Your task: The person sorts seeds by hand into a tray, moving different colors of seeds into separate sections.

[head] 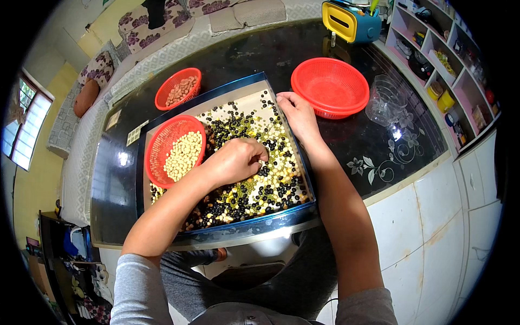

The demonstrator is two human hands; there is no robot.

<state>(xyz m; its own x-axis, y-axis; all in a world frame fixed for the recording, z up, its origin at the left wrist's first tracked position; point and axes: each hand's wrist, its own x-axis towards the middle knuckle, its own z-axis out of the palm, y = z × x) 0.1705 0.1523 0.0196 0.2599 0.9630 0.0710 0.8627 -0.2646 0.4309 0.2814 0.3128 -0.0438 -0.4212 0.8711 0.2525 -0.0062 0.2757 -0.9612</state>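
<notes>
A shallow blue-edged box (310, 178) holds a loose mix of black beans (239, 203), small green beans and pale yellow beans. My left hand (239, 160) is down among them near the middle, thumb and fingertips close together; whether a bean is between them cannot be told. Under my left wrist's far side, a red plastic basket (156, 142) with pale round beans (185, 156) stands inside the box at its left. My right hand (298, 115) rests on the box's right rim near the far corner, its fingers bent over the edge.
Behind the box stands a red basket of brown beans or nuts (181, 91). Stacked red baskets (331, 87) sit right of my right hand, beside a clear plastic container (386, 99). A yellow and blue box (351, 22) is at the glossy black table's (260, 48) far edge.
</notes>
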